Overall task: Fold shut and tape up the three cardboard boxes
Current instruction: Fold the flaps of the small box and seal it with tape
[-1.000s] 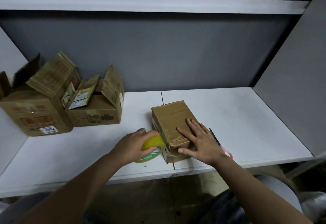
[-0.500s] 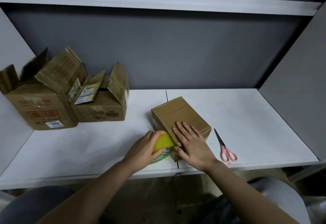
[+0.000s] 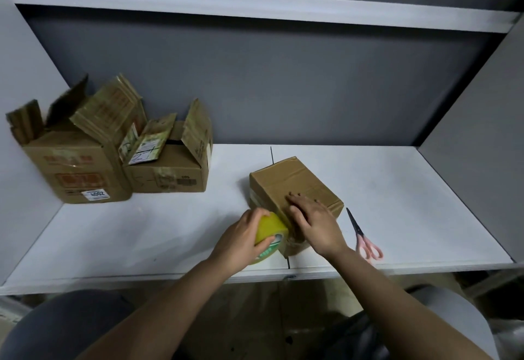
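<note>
Left hand (image 3: 239, 242) clamps the yellow tape roll (image 3: 270, 230) at the near-left corner of the closed box (image 3: 295, 186) on the counter (image 3: 141, 232); right hand (image 3: 314, 223) lies flat on the lid, fingers straight. Box's long axis runs 11 to 5 o'clock, so the strip likely pulls away toward 11. Two open boxes (image 3: 122, 161) wait w/ flaps up at 10 o'clock, well apart.

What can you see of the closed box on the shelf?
The closed box is small, brown cardboard, flaps folded shut, lying flat and skewed on the white shelf near its front edge. The right hand presses flat on its top; the left hand holds a yellow tape roll against its near-left corner.
</note>
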{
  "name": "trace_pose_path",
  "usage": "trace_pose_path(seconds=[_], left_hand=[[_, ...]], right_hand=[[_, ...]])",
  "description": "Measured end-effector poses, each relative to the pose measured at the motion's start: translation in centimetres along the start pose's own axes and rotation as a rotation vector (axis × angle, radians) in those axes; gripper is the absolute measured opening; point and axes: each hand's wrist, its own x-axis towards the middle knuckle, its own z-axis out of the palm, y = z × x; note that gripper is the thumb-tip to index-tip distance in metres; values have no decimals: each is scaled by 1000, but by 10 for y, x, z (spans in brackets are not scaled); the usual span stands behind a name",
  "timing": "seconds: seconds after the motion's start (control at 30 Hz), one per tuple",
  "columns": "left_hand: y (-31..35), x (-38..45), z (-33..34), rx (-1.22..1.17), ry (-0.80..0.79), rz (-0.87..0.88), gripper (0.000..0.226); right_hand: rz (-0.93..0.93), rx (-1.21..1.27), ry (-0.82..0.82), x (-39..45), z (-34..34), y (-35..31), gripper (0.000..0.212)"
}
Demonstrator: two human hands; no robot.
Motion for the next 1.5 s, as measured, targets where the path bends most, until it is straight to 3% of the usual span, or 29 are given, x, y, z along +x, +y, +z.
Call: trace_pose_path(seconds=[0.07, 0.13, 0.2, 0.27, 0.47, 0.6, 0.83, 0.93, 1.07, 1.23, 1.5], left_hand=[[0, -2, 1, 1, -4, -2, 48], [0, -4, 0, 4, -2, -5, 47], [0, -3, 0, -8, 10, -13, 46], [1, 0, 0, -23, 15, -18, 46], [0, 0, 5, -81, 2, -27, 47], [7, 5, -7, -116, 50, -37, 47], [13, 21, -74, -24, 190, 121, 48], [10, 22, -85, -14, 140, 127, 46], [20, 29, -79, -100, 111, 115, 51], [44, 52, -66, -125, 101, 141, 54], [55, 72, -41, -206, 109, 181, 42]], right_hand=[[118, -169, -4, 10, 0, -3, 59], [184, -323, -111, 19, -3, -1, 84], [215, -350, -213, 26, -8, 3, 108], [227, -353, -266, 32, -10, 4, 113], [288, -374, -347, 43, -18, 4, 106], [329, -326, -276, 46, -24, -5, 93], [463, 392, -208, 42, -19, -16, 108], [504, 681, -208, 36, -15, -17, 92], [442, 768, -209, 34, -18, -13, 34], [421, 870, 50, 12, -18, -4, 33], [444, 1003, 37, 9, -16, 18, 32]])
